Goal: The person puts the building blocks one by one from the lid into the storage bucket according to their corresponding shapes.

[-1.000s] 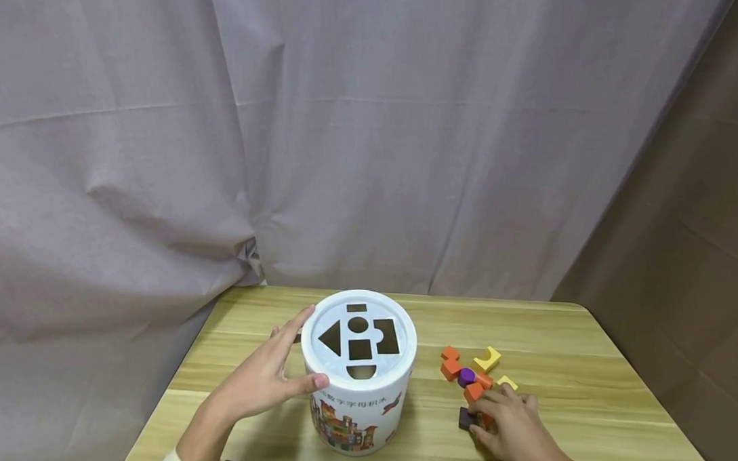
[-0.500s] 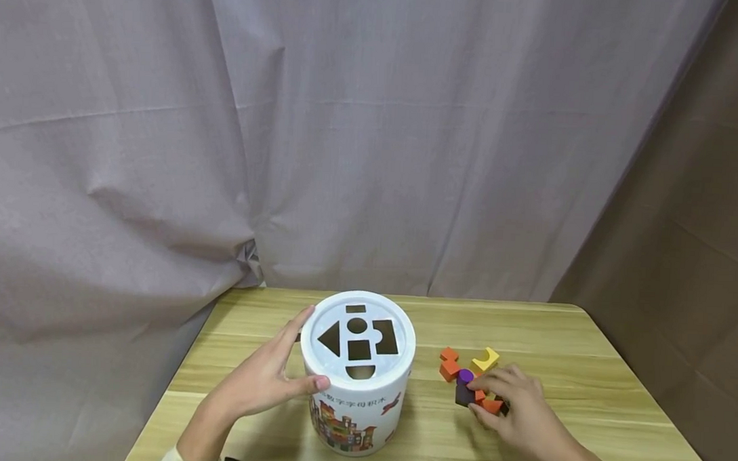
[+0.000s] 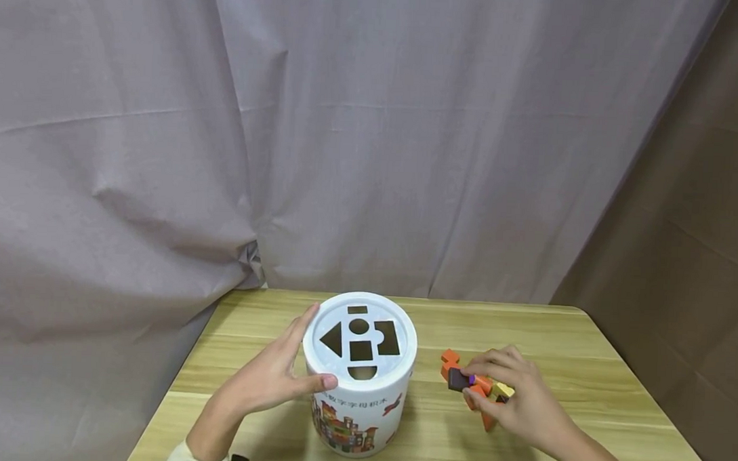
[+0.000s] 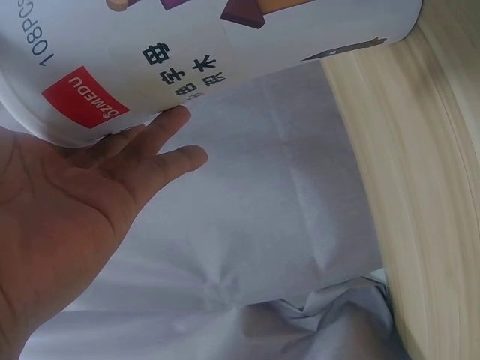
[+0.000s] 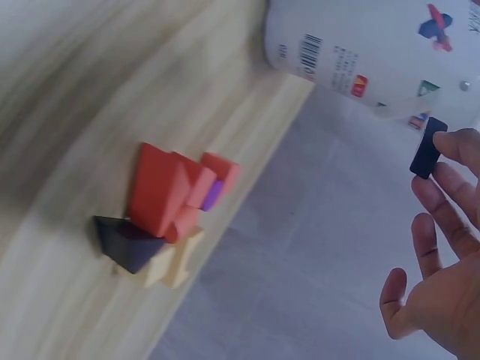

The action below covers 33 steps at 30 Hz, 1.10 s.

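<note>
A white cylindrical bucket (image 3: 357,403) with printed pictures stands on the table, its lid (image 3: 393,368) cut with shaped holes. My left hand (image 3: 266,379) rests against the bucket's left side, thumb at the front rim. In the left wrist view its fingers (image 4: 169,131) lie fairly straight along the wall. My right hand (image 3: 522,402) pinches a dark block (image 3: 458,379) between thumb and fingers, above the other blocks. In the right wrist view this block (image 5: 427,148) is held up off the table. Beneath the hand lie orange blocks (image 3: 450,359), a purple one and a yellow one (image 3: 502,391), partly covered.
The wooden table (image 3: 560,346) carries the bucket and the block pile. A red wedge (image 5: 159,189) and a dark triangular block (image 5: 129,244) lie in that pile. Grey curtain (image 3: 359,155) hangs behind the table, and a brown one (image 3: 685,269) on the right.
My right hand has lifted the dark block off the table and carried it away from me, slightly left. The left hand stays at the bucket.
</note>
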### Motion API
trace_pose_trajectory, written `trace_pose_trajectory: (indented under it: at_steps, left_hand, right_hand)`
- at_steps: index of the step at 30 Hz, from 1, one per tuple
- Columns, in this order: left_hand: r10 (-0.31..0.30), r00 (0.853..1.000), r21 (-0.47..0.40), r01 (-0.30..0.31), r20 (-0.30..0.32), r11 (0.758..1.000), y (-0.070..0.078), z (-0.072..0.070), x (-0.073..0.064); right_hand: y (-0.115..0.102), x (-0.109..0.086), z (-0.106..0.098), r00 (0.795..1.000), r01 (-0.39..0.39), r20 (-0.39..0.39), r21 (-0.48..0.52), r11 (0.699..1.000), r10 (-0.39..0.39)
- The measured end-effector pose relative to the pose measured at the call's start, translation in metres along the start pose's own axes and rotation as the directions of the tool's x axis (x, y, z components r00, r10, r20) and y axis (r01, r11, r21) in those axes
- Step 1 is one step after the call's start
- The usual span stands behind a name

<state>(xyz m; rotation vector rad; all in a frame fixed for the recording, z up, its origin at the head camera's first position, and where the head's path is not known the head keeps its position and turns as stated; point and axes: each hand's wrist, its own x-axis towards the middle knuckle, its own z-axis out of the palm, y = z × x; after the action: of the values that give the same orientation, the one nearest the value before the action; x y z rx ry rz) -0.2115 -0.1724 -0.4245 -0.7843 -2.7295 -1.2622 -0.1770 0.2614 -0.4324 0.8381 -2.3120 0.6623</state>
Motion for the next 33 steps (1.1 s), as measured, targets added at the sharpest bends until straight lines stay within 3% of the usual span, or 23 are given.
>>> trace_pose_trajectory:
  at_steps: [21,33]
  left_hand:
    - [-0.004,1.000,-0.013,0.004,-0.001,1.000,0.002,0.002,0.004]
    - [0.006,1.000,-0.016,-0.006,0.003,1.000,0.004,0.004,0.005]
  right_hand:
    - [-0.021,0.050,-0.016,0.999,-0.019,0.046,0.086,0.996,0.015]
    - [-0.035,0.074,-0.006,0.997,0.058,0.031,0.164,0.985,-0.064]
